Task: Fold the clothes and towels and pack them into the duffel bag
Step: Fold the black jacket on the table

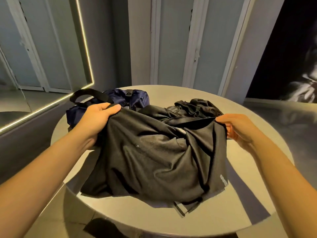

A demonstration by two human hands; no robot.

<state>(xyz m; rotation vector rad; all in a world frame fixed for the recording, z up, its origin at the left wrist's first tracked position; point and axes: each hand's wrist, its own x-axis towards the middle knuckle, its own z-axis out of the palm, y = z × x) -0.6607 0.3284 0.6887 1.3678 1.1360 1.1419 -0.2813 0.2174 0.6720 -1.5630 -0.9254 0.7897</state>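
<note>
A crumpled black garment (154, 160) hangs between my two hands over the round table (197, 95), its lower edge resting near the table's front. My left hand (97, 117) grips its upper left corner, fingers curled over the cloth. My right hand (238, 127) pinches the upper right edge. Behind my left hand lies the navy duffel bag (137, 98) with a black handle (89, 94) standing up. More dark clothing (193, 107) is heaped at the back of the table, beyond the held garment.
A mirror with a lit edge (85, 54) leans on the left. Pale closet doors (180, 40) stand behind the table. A dark patterned panel (295, 57) fills the right. Something black (103, 227) lies on the floor below the table's front edge.
</note>
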